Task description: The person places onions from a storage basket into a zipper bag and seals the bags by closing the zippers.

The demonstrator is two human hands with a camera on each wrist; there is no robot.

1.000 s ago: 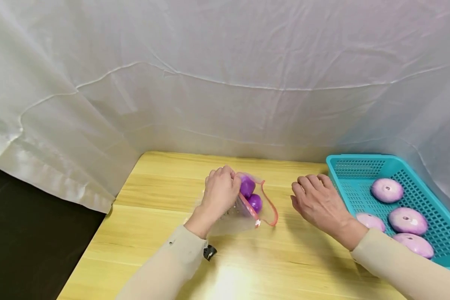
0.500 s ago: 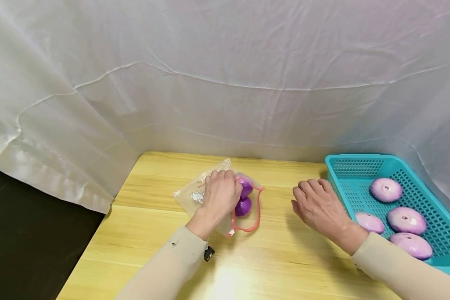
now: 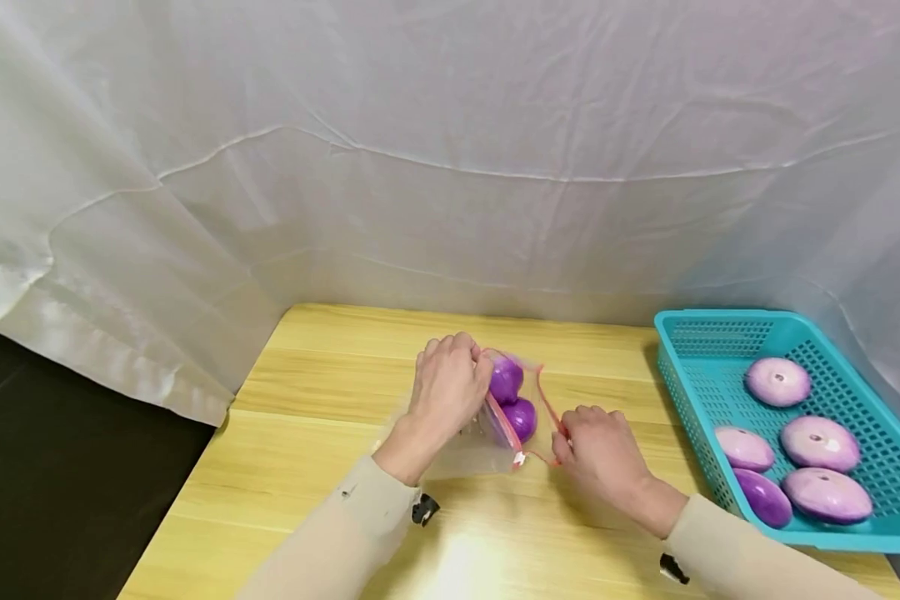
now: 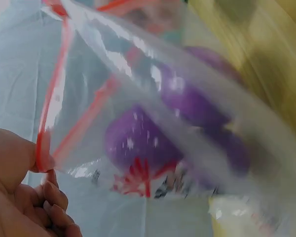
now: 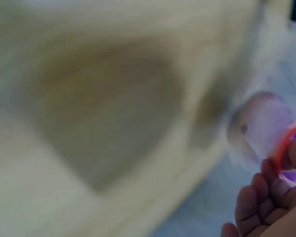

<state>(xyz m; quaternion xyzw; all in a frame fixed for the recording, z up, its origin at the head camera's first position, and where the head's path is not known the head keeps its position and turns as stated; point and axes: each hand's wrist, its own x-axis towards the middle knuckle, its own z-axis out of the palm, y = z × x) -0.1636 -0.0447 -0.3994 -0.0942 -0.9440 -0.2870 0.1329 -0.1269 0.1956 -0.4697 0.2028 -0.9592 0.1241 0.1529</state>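
My left hand (image 3: 446, 383) pinches the red zip edge of a clear plastic zip bag (image 3: 465, 458), held up over the table. Purple onions (image 3: 521, 419) sit inside, near the bag's mouth. On the opposite side of the mouth, my right hand (image 3: 607, 458) pinches the other red edge, so the mouth stands apart between the hands. From the left wrist, the onions (image 4: 140, 140) show through printed film, with thumb and finger on the red strip (image 4: 52, 103). The right wrist view is blurred; there thumb and forefinger grip the red edge (image 5: 281, 148), and a pale onion (image 5: 264, 118) shows beyond.
A turquoise basket (image 3: 727, 314) stands at the table's right side, holding several pale onions (image 3: 820, 442) and a darker purple one (image 3: 763, 498). The wooden table (image 3: 330, 375) ends at the left. A white cloth (image 3: 450, 225) hangs behind.
My right hand has come from beside the basket leftward and nearer to me, and now grips the bag's red edge. The bag swung left and back, with my left hand still holding it.
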